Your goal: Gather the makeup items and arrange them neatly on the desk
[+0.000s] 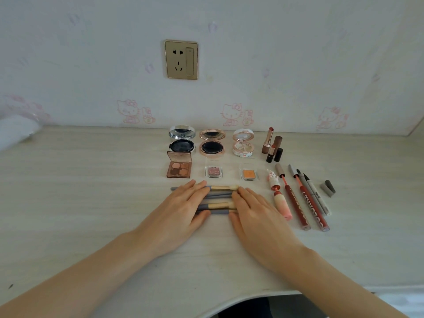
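Observation:
Several grey-handled makeup brushes (220, 198) lie side by side on the pale desk (91, 191). My left hand (176, 214) rests flat over their left ends and my right hand (259, 216) over their right ends, fingers straight. Behind them stand three open compacts: black (182, 140), rose-gold (212, 143) and white (243, 143). In front of those lie a brown eyeshadow palette (179, 167) and two single pans, pink (214, 171) and orange (249, 174). Lipsticks (271, 145) stand at the right, with lip glosses and pens (302, 198) below.
A grey cap (328, 188) lies apart at the far right. A gold wall socket (181, 59) sits on the wall behind. Something white and blurred (16, 131) lies at the desk's left edge. The desk's front edge curves inward near my body.

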A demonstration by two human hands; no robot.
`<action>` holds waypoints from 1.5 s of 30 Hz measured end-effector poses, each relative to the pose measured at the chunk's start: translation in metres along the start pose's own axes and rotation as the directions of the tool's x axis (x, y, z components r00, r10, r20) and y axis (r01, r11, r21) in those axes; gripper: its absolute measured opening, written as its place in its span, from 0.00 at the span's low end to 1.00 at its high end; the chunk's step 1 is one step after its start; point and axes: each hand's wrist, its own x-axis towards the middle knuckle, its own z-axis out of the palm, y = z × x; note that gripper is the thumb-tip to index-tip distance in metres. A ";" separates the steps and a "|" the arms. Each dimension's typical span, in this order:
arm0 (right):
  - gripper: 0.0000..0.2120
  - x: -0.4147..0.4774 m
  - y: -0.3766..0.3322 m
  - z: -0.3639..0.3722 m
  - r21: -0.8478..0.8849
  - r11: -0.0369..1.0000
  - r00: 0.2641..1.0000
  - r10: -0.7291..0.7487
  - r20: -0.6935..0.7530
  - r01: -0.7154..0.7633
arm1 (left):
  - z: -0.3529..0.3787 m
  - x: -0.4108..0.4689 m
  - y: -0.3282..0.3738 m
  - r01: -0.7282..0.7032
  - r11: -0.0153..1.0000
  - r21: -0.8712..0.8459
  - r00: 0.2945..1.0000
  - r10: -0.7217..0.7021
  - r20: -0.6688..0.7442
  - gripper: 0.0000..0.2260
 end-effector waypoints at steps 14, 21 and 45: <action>0.18 0.001 0.003 0.002 -0.030 0.999 0.999 -0.042 -0.010 0.041 | -0.001 0.013 0.001 -0.098 0.989 0.113 0.993 0.089 0.076 0.37; 0.20 0.002 0.002 0.003 -0.019 0.999 0.999 -0.038 0.003 0.038 | 0.002 0.013 0.009 -0.064 0.987 0.147 0.996 0.053 0.078 0.38; 0.23 -0.006 -0.003 -0.028 0.075 0.997 0.980 0.014 0.198 -0.029 | -0.005 0.007 0.019 -0.023 0.998 0.053 0.998 0.020 0.053 0.26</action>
